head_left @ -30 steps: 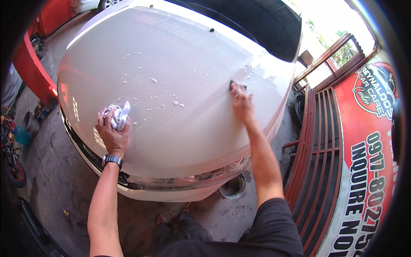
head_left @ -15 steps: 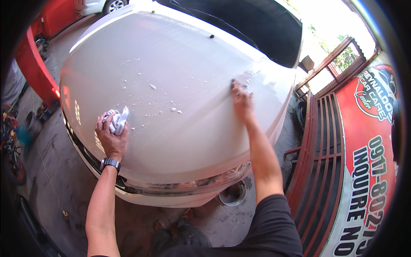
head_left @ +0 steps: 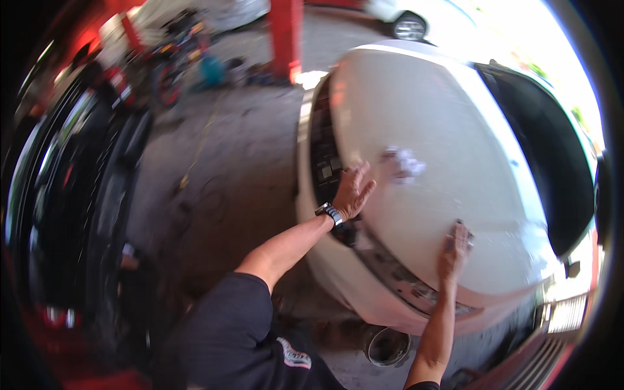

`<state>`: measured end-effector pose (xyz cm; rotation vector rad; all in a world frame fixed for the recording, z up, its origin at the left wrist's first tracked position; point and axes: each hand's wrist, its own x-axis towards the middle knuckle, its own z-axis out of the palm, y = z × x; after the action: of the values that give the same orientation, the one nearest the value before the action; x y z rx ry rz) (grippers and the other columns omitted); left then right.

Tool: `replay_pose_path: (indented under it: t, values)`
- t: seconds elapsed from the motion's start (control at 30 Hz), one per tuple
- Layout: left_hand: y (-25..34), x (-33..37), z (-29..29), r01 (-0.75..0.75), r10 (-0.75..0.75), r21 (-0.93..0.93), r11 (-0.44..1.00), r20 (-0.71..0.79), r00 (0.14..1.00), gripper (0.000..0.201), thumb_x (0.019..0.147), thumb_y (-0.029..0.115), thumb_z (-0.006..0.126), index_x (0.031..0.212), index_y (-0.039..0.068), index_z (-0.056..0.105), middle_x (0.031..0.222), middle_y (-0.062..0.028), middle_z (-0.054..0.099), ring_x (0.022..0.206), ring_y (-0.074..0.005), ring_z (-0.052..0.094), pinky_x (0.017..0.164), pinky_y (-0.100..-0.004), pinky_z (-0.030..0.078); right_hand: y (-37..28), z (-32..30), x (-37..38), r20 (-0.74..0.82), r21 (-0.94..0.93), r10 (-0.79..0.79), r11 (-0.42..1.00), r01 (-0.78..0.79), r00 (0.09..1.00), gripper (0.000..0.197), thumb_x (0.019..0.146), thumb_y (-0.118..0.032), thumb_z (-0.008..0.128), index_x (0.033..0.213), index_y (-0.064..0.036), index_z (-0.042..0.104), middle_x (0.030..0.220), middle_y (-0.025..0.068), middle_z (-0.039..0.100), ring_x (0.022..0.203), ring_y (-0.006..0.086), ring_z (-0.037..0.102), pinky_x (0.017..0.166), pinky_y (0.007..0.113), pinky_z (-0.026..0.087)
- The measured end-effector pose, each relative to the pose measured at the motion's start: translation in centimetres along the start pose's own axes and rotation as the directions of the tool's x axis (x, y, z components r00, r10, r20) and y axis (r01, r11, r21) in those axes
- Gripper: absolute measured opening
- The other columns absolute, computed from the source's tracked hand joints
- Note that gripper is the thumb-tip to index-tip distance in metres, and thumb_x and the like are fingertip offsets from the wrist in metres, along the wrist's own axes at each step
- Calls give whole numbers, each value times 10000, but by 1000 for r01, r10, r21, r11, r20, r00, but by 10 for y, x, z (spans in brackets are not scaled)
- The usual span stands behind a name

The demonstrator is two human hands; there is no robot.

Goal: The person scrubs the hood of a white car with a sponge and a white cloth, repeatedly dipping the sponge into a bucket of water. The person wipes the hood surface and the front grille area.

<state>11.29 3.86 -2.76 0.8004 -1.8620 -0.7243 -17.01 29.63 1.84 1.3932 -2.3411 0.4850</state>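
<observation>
The pale car hood point(head_left: 416, 104) fills the middle of the view. On it lies a crumpled white cloth point(head_left: 403, 164), blurred, just beyond my left hand point(head_left: 355, 190) and apart from it. That hand has its fingers spread over the hood's front edge and holds nothing; a watch point(head_left: 329, 212) is on the wrist. Farther right, my right hand point(head_left: 454, 250) presses down on the hood. Under its fingers is a small dark pad point(head_left: 460, 223), mostly hidden, of a kind I cannot make out.
A bucket point(head_left: 387, 346) stands on the floor by the front bumper. To the left is a dark vehicle point(head_left: 78, 195). Behind are a red post point(head_left: 286, 39), a motorcycle point(head_left: 168, 81) and a white car point(head_left: 422, 16). A slatted bench point(head_left: 543, 370) is at lower right.
My left hand has let go of the white cloth, which now lies on the hood. The view has swung left. My right hand stays on the hood with the dark pad.
</observation>
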Motion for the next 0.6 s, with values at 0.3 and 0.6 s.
replay_pose_path:
  t: [0.3, 0.6]
  values:
    - [-42, -623, -421, 468, -922, 849, 243, 352, -161, 410, 1050, 327, 443, 1124, 14, 697, 1094, -251, 689, 1034, -414, 663, 912, -497, 529, 22, 11, -11, 38, -91, 27, 996, -23, 999, 508, 1117, -401, 346, 1552, -165, 459, 1625, 69, 411, 1523, 262, 335, 1223, 575, 187]
    - [51, -679, -511, 765, -949, 576, -288, -67, -308, 447, 1055, 356, 414, 1161, 15, 683, 1124, -253, 685, 1055, -413, 659, 927, -497, 524, 34, 13, 0, 64, -97, 22, 995, -16, 998, 534, 1118, -441, 303, 1579, -197, 417, 1645, 54, 382, 1534, 262, 315, 1206, 588, 203]
